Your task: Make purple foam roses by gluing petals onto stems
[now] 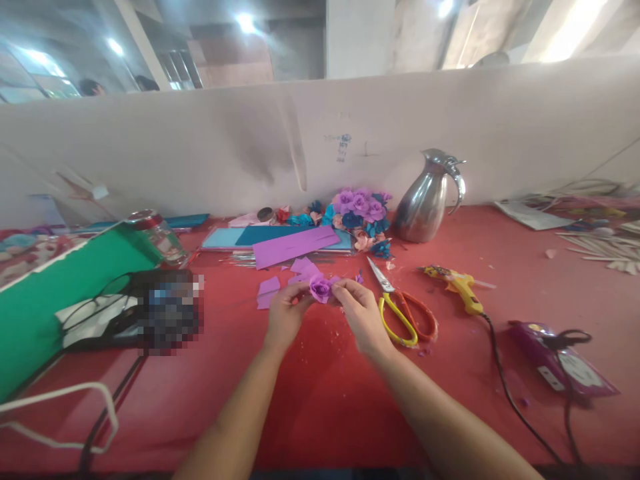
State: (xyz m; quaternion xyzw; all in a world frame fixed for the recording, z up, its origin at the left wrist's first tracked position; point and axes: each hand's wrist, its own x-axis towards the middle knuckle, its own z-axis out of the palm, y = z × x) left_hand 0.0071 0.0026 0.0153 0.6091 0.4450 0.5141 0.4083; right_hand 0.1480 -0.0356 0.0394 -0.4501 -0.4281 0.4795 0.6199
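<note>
Purple paper rose [320, 289] is held between both hands, just over the red tabletop [320, 413]. Left hand [289, 310]: thumb and fingers pinched on the rose's left edge. Right hand [363, 310]: thumb and index together at its right edge, apparently clamped on purple paper there; exact contact too small to tell. My read: petal shaping or wrapping, bloom mostly formed, outer edge open to more work. Next move calls for left steadying the base, right working the edge with a light pinch; paper likely creases or tears if squeezed. If a petal needs fixing, glue gun [463, 288] lies right, beyond the scissors [389, 291]. Cut purple pieces [269, 292] sit just left of the rose.
</note>
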